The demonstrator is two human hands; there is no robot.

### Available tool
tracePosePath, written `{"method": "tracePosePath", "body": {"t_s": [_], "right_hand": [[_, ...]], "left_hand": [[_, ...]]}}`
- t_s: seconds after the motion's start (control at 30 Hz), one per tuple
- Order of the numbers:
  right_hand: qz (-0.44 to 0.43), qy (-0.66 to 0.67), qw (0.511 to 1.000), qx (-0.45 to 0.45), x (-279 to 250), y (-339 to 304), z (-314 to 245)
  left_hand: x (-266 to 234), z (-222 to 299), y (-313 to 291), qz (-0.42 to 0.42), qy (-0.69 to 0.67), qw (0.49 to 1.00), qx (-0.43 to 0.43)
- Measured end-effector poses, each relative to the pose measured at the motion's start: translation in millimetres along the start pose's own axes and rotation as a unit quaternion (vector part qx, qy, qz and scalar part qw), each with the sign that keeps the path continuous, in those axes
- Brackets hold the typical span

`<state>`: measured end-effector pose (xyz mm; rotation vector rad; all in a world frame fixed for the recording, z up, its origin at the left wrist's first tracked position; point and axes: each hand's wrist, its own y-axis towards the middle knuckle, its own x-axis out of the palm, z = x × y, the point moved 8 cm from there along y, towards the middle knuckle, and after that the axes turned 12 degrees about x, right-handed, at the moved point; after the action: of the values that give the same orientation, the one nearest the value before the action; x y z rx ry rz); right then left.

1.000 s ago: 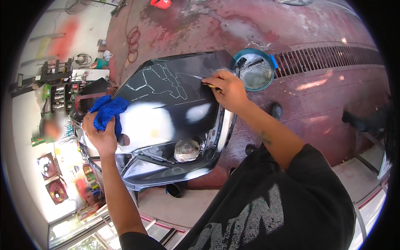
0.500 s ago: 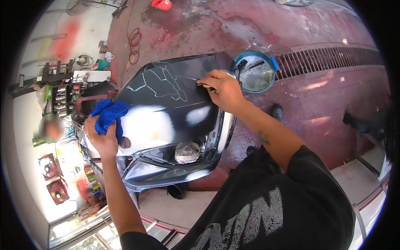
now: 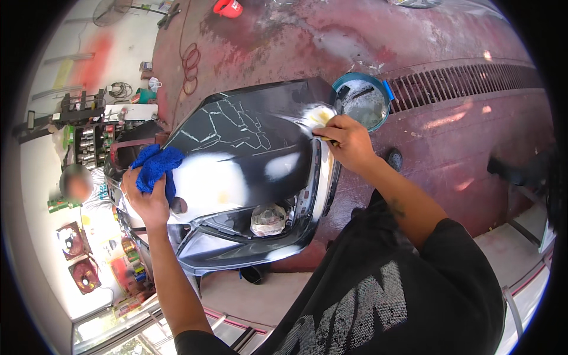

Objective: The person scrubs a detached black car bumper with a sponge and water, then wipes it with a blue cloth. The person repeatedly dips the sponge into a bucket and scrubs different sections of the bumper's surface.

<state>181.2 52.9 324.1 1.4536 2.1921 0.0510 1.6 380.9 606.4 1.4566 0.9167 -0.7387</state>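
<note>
A dark car bumper (image 3: 228,155) lies before me, with pale crack-like lines and white patches on its surface. My right hand (image 3: 350,142) is closed, its fingertips pinching a thin yellow-edged pad (image 3: 327,139) against the bumper's right edge. Just beyond these fingers is a whitish patch (image 3: 320,116) with yellow spots. My left hand (image 3: 146,200) grips a bunched blue cloth (image 3: 158,168) at the bumper's left end, beside a round hole. The fingers partly hide the pad's shape.
A teal bucket (image 3: 387,112) of cloudy water stands past the bumper's right corner, beside a floor grate (image 3: 467,80). At the left, a person (image 3: 89,192) is near shelves of cans (image 3: 87,145). A red hose (image 3: 190,68) and a red bucket (image 3: 228,7) are on the floor farther off.
My right hand has moved right and slightly nearer along the bumper with the pad, uncovering the yellow-spotted patch. The left hand keeps its hold on the blue cloth.
</note>
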Motion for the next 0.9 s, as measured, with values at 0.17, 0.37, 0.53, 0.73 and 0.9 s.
{"method": "tracePosePath", "body": {"t_s": [0.17, 0.37, 0.53, 0.73, 0.9], "right_hand": [[0.071, 0.147, 0.964, 0.211, -9, -26, 26], [0.093, 0.128, 0.966, 0.204, 15, -15, 11], [0.117, 0.068, 0.980, 0.149, 18, 9, -13], [0.177, 0.060, 0.980, 0.071, 16, 7, -23], [0.152, 0.068, 0.976, 0.140, 14, -12, -5]], "left_hand": [[2, -5, -4, 0.014, -0.011, 1.000, 0.007], [3, -3, 0, 0.005, -0.016, 1.000, 0.004], [0, -5, 0, -0.002, -0.018, 1.000, 0.005], [1, -5, 1, 0.022, -0.029, 0.999, -0.007], [1, -1, 0, 0.009, -0.008, 1.000, 0.005]]}}
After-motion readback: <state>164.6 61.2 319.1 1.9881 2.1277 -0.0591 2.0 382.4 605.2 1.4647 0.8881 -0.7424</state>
